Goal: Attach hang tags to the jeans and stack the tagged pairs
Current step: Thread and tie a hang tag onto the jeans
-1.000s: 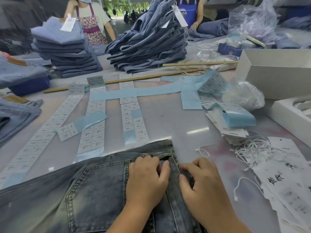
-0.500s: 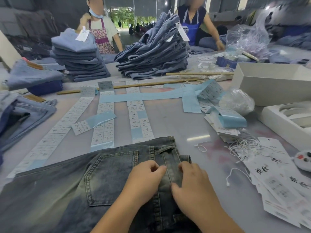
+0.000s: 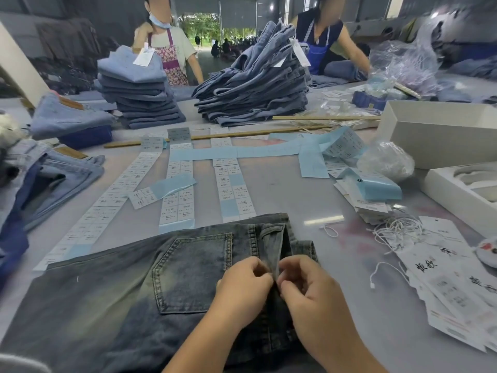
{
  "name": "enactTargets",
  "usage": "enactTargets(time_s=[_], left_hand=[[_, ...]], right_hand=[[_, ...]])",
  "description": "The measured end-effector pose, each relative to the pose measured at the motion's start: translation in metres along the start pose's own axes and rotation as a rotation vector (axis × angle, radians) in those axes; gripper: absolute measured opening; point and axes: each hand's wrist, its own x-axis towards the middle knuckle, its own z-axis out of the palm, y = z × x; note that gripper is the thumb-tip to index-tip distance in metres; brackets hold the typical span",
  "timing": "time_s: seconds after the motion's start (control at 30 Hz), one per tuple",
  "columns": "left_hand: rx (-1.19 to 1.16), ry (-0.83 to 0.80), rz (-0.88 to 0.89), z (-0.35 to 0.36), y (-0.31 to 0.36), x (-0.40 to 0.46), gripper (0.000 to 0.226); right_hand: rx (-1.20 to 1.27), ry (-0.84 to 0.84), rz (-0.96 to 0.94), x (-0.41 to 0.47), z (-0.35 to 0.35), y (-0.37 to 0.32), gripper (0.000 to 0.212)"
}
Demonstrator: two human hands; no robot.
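A dark washed pair of jeans (image 3: 129, 292) lies flat in front of me, back pocket up, waistband toward the far side. My left hand (image 3: 242, 289) and my right hand (image 3: 304, 289) meet at a raised fold of denim by the belt loop, each pinching the cloth between thumb and fingers. White hang tags (image 3: 457, 286) lie fanned out to the right. Loose white tag strings (image 3: 398, 230) lie beside them. Two stacks of folded jeans with tags stand at the far side, the left stack (image 3: 142, 95) and the bigger right stack (image 3: 255, 87).
Strips of size stickers (image 3: 177, 195) run across the middle of the table. White boxes (image 3: 441, 133) stand at the right, more jeans (image 3: 53, 179) at the left edge. Long wooden sticks (image 3: 215, 135) lie across the table. Two people work at the far side.
My hands went from lying flat on the waistband to pinching a fold of denim between them. My view has risen, and the jeans sit slightly farther from me.
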Motion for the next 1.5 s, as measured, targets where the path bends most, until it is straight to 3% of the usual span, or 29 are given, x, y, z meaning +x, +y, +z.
enactTargets(time_s=[0.07,0.17,0.23,0.33,0.43,0.53,0.6,0.7,0.8,0.97,1.1,1.27,1.4,1.5], left_hand=[[-0.009,0.013,0.002,0.001,0.001,-0.003,0.025],[-0.129,-0.051,-0.02,-0.004,0.003,-0.005,0.054],[-0.116,-0.077,-0.017,-0.005,0.002,-0.005,0.046],[-0.135,-0.037,-0.033,-0.008,-0.002,-0.005,0.024],[-0.319,0.027,-0.107,-0.018,-0.007,-0.006,0.02],[-0.548,0.082,-0.158,-0.021,-0.009,-0.008,0.021],[-0.657,0.088,-0.201,-0.022,-0.009,-0.011,0.011],[-0.807,0.042,-0.257,-0.023,-0.011,-0.016,0.032],[-0.801,0.009,-0.236,-0.022,-0.013,-0.018,0.046],[-0.824,0.008,-0.205,-0.017,-0.016,-0.019,0.043],[-0.858,0.036,-0.146,-0.016,-0.013,-0.025,0.023],[-0.19,0.2,-0.001,-0.015,-0.009,-0.04,0.04],[-0.224,0.027,-0.061,-0.027,-0.002,-0.037,0.024],[-0.284,0.029,-0.105,-0.042,-0.007,-0.035,0.02]], right_hand=[[0.093,0.017,-0.025,-0.001,-0.006,0.002,0.036],[0.193,-0.104,-0.055,-0.003,-0.01,-0.001,0.028],[0.209,-0.168,-0.047,-0.004,-0.006,-0.001,0.027],[0.249,-0.104,0.022,-0.001,-0.006,0.001,0.03],[-0.019,-0.007,0.018,0.007,-0.015,0.007,0.025],[-0.187,-0.062,0.127,0.013,-0.016,0.009,0.01],[-0.309,-0.095,0.133,0.015,-0.012,0.008,0.02],[-0.269,-0.129,0.16,0.019,-0.011,0.003,0.034],[-0.304,-0.226,0.262,0.028,-0.013,0.004,0.056],[-0.296,-0.354,0.261,0.038,-0.015,0.006,0.008],[-0.075,-0.363,0.204,0.035,-0.017,0.005,0.012],[0.068,-0.358,0.144,0.028,-0.013,0.002,0.021],[0.101,-0.326,0.079,0.028,-0.007,-0.007,0.022],[0.14,-0.285,0.05,0.029,-0.004,-0.013,0.021]])
